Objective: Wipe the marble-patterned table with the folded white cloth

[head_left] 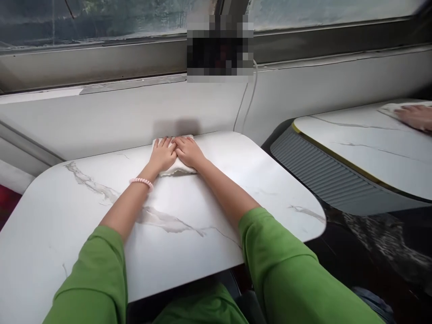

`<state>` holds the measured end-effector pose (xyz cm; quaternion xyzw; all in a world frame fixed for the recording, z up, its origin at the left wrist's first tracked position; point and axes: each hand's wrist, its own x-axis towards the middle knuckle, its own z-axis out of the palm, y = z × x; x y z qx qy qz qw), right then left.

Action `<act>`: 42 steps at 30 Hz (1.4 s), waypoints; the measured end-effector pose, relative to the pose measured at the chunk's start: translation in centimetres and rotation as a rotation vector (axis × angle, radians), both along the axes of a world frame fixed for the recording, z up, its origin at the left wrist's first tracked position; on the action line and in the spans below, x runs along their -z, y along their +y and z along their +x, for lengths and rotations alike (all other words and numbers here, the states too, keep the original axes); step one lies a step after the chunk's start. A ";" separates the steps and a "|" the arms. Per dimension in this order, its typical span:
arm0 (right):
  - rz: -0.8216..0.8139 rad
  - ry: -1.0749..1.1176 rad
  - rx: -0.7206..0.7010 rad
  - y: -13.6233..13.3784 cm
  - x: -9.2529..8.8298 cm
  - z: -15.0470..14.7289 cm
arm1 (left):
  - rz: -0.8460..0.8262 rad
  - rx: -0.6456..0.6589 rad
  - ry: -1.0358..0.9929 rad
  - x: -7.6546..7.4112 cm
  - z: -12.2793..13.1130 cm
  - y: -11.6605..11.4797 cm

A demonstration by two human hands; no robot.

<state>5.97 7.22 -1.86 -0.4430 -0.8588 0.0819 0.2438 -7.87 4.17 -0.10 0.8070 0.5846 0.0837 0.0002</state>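
Observation:
A folded white cloth (178,168) lies on the marble-patterned white table (202,198), close to the wall. On its left half rests my left hand (163,154), palm down with the fingers spread flat; a pink beaded or coiled band (142,181) circles that wrist. My right hand (189,151) presses flat on the cloth beside it, fingers stretched forward. The two hands touch or slightly overlap at the thumbs. Much of the cloth is hidden beneath them, and both arms reach straight out over the tabletop.
Behind the table runs a white wall (101,121) below windows, with a thin cable (251,99) hanging down. At right, another person's hand (416,117) rests on a pale cloth (388,109) on a second marbled table (364,135) with a grey ribbed side.

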 end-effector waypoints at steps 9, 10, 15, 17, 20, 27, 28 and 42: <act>0.007 0.009 -0.014 0.9 0.9 -0.1 | 0.018 -0.055 0.033 0.2 0.3 0.0; -0.003 -0.004 -0.016 0.4 0.9 0.0 | 0.023 -0.062 0.039 0.3 0.5 -0.7; 0.000 -0.093 -0.052 -4.9 0.8 0.9 | 0.002 -0.068 0.074 0.2 1.0 -6.3; 0.004 -0.137 -0.092 -8.2 0.6 1.6 | 0.000 -0.036 0.087 0.1 1.2 -9.7; 0.007 -0.196 -0.196 -13.8 0.4 2.8 | 0.024 0.047 0.068 0.2 1.3 -15.5; 0.080 -0.210 -0.304 -23.5 0.1 3.3 | 0.077 0.066 0.012 0.9 0.9 -25.6; 0.082 -0.209 -0.305 -24.1 0.0 3.0 | 0.084 0.062 0.011 1.0 0.7 -26.3; -0.020 -0.177 -0.206 -18.2 -0.6 -6.2 | 0.068 -0.015 -0.013 1.1 -7.5 -19.6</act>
